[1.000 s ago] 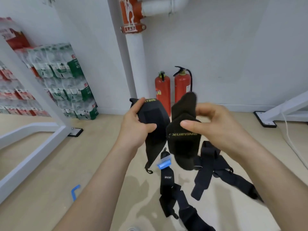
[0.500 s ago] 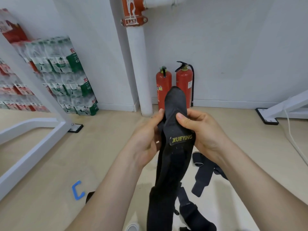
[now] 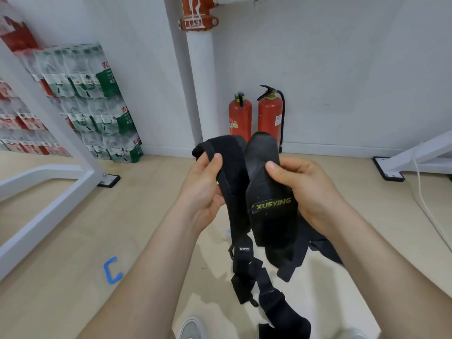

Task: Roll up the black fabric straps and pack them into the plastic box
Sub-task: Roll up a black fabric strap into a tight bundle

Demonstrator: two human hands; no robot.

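A pale wooden floor (image 3: 73, 241) meets a white wall (image 3: 342, 57) across the upper half of the frame, and a white pipe (image 3: 199, 81) with a red collar runs down the wall at upper centre. Just right of the pipe two red fire extinguishers stand on the floor side by side, the left extinguisher (image 3: 240, 116) a little shorter than the right extinguisher (image 3: 270, 116). At upper left, shrink-wrapped packs of bottled water (image 3: 97, 101) are stacked against the wall, with a white metal frame (image 3: 49, 211) slanting in front of them. A blue mark (image 3: 111, 270) sits on the floor at lower left, and a white cable (image 3: 425, 206) trails down the right edge. At mid-frame both hands are raised and hold black fabric straps (image 3: 256, 277). The left hand (image 3: 203, 189) pinches a narrow strap (image 3: 232, 172) under its thumb, fingers curled behind it. The right hand (image 3: 308, 192) grips a wider padded piece (image 3: 269, 192) lettered XUEYING, thumb pressed on its front and fingers wrapped behind. The two pieces stand side by side, their upper ends above the thumbs, while the rest hangs in a tangle toward the bottom centre. The toe of a grey shoe (image 3: 192, 329) shows at the bottom edge.
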